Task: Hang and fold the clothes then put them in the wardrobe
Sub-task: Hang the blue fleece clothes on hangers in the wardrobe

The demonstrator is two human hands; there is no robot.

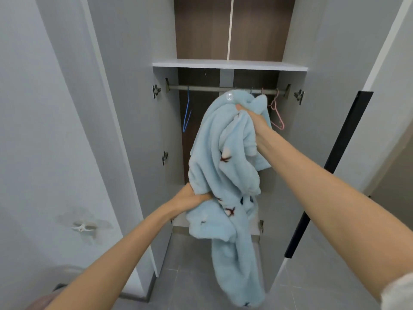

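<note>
You stand before the open wardrobe (230, 64), holding a fluffy light-blue garment (223, 164) up in front of its hanging rail (201, 88). Your right hand (252, 118) grips the top of the garment, fingers clamped into a bunch of fleece just below the rail. Your left hand (192, 194) clutches a fold lower down at the garment's left edge, fingers closed on the fabric. The rest droops toward the floor. A blue hanger (187, 113) hangs on the rail at left, a pink hanger (277, 115) at right.
</note>
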